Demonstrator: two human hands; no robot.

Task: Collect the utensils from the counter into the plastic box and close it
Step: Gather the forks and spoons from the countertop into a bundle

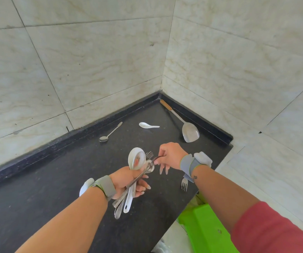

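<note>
My left hand (128,182) grips a bundle of utensils (137,168): a white ladle-like spoon, forks and metal spoons, handles pointing down. My right hand (170,155) pinches the handle of a metal spoon (154,160) whose bowl rests against the bundle. On the black counter (55,189) lie a small metal spoon (110,133), a white ceramic spoon (148,125), a steel spatula with a wooden handle (183,125) and a fork (184,184) partly hidden under my right wrist. The plastic box is not in view.
Tiled walls meet in a corner behind the counter, with a raised black ledge (198,116) along them. The counter ends at the right; below it stands a bright green plastic stool (207,229). Something white (85,186) shows behind my left wrist.
</note>
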